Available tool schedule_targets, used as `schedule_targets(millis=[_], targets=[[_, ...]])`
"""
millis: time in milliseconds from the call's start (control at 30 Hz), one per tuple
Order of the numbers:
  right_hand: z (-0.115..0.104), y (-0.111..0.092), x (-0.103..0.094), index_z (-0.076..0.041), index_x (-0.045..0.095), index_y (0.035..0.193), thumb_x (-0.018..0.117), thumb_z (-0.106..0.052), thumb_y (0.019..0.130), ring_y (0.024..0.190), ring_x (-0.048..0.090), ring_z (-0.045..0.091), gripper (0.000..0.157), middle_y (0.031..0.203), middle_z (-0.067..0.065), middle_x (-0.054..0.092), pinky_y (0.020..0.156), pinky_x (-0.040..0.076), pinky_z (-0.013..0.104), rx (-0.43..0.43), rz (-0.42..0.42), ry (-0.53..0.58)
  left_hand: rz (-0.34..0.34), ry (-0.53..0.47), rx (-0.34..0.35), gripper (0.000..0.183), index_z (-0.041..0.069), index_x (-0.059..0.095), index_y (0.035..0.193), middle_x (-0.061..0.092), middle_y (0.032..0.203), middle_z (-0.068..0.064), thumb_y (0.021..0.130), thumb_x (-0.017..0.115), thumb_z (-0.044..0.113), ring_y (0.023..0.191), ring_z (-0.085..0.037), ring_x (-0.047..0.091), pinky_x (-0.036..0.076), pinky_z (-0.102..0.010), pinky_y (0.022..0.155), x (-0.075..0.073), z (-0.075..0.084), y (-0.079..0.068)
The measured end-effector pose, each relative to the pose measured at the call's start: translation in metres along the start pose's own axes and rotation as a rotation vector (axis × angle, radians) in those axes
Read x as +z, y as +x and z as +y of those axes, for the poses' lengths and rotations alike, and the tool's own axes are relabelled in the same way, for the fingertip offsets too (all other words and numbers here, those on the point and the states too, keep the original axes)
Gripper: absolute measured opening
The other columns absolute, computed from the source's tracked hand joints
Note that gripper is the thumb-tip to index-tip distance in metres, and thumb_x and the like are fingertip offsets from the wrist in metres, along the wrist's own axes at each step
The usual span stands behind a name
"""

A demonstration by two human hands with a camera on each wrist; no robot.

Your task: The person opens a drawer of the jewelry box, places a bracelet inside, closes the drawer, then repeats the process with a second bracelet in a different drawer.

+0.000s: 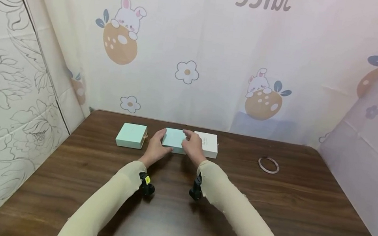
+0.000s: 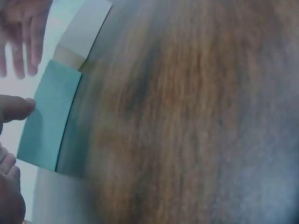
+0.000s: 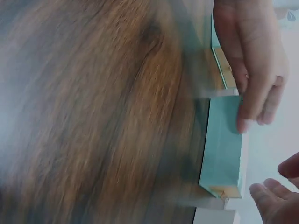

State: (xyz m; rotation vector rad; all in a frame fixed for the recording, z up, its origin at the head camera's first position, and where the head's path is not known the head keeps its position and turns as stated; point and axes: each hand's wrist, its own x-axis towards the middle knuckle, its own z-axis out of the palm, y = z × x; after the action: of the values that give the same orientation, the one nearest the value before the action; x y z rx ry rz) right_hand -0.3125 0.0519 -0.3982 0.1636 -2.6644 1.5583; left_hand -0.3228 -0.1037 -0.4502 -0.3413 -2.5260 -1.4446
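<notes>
Directly between hands (image 1: 155, 148), a rectangular turquoise box (image 1: 173, 138) on grained wood (image 1: 305, 213).

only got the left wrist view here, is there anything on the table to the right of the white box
Observer: Yes, a ring lies there on the table, seen in the head view.
Operator: ok and left of the middle box
Observer: A pale green box, set apart from it.
Operator: whats on the middle box's end by the white box
Observer: The right wrist view shows a tan panel at that end.
</notes>
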Motion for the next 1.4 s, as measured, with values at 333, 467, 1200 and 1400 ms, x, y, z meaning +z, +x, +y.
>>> schedule_targets(millis=[333, 467, 1200, 1400], targets=[[-0.023, -0.004, 0.028, 0.002, 0.055, 0.131, 0.046, 0.001, 0.087, 0.119, 0.054, 0.027, 0.045, 0.129, 0.017, 0.057, 0.097, 0.043, 0.039, -0.072, 0.028, 0.11, 0.114, -0.058, 0.093, 0.056, -0.002, 0.041, 0.142, 0.036, 0.146, -0.019, 0.091, 0.063, 0.006, 0.135, -0.03, 0.032, 0.029, -0.044, 0.108, -0.024, 0.013, 0.0], [-0.031, -0.009, 0.042, 0.002, 0.053, 0.133, 0.047, -0.001, 0.091, 0.119, 0.054, 0.026, 0.043, 0.128, 0.015, 0.057, 0.097, 0.043, 0.038, -0.091, -0.021, 0.107, 0.173, -0.059, 0.05, 0.051, -0.002, 0.043, 0.141, 0.038, 0.145, -0.019, 0.093, 0.059, 0.006, 0.135, -0.03, 0.033, 0.029, -0.044, 0.108, -0.039, 0.008, 0.001], [-0.042, -0.035, 0.107, -0.006, 0.023, 0.151, 0.052, -0.02, 0.099, 0.135, 0.035, 0.028, 0.062, 0.15, 0.015, 0.033, 0.104, 0.034, 0.044, 0.002, -0.366, 0.148, 0.243, -0.049, -0.331, 0.059, 0.001, 0.013, 0.152, 0.021, 0.153, -0.023, 0.103, 0.036, 0.025, 0.139, -0.037, 0.021, 0.022, -0.05, 0.109, -0.134, -0.072, -0.031], [-0.04, -0.035, 0.116, -0.007, 0.02, 0.152, 0.051, -0.021, 0.099, 0.137, 0.031, 0.029, 0.064, 0.152, 0.014, 0.03, 0.107, 0.03, 0.044, 0.019, -0.382, 0.142, 0.189, -0.053, -0.346, 0.057, -0.004, 0.016, 0.15, 0.024, 0.151, -0.025, 0.104, 0.035, 0.025, 0.139, -0.036, 0.023, 0.022, -0.047, 0.11, -0.128, -0.07, -0.024]])
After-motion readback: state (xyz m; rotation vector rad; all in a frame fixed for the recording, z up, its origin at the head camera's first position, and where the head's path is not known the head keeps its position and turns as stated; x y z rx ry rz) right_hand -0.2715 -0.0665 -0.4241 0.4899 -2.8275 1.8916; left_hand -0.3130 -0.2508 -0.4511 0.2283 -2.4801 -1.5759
